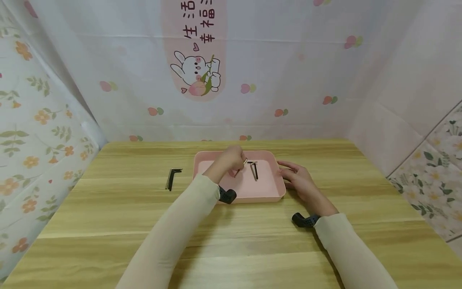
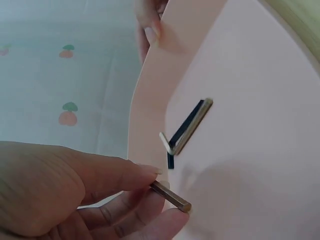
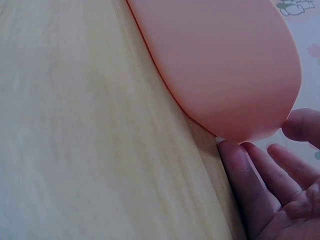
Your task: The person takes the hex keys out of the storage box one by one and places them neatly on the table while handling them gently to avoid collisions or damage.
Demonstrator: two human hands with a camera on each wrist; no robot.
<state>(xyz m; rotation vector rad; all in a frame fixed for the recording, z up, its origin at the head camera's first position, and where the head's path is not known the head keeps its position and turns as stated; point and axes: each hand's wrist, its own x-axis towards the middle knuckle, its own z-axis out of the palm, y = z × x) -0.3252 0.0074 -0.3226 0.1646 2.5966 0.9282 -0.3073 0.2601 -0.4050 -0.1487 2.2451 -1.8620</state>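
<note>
Left hand pinches a bronze-coloured hexagonal metal rod, apparently mid-transfer; right hand, not gripping, touches the pink rectangular plastic tray at its right edge. Careful release seems called for.

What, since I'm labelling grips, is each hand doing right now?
Left hand: closed, pinching a bronze-coloured hex key.
Right hand: holding the pink tray by its side.

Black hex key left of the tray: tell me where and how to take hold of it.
Probably best to pinch the black key at its long arm's near end, coming from above on the person's side: that end sticks out slightly past the brass-coloured key lying close along its left.
</note>
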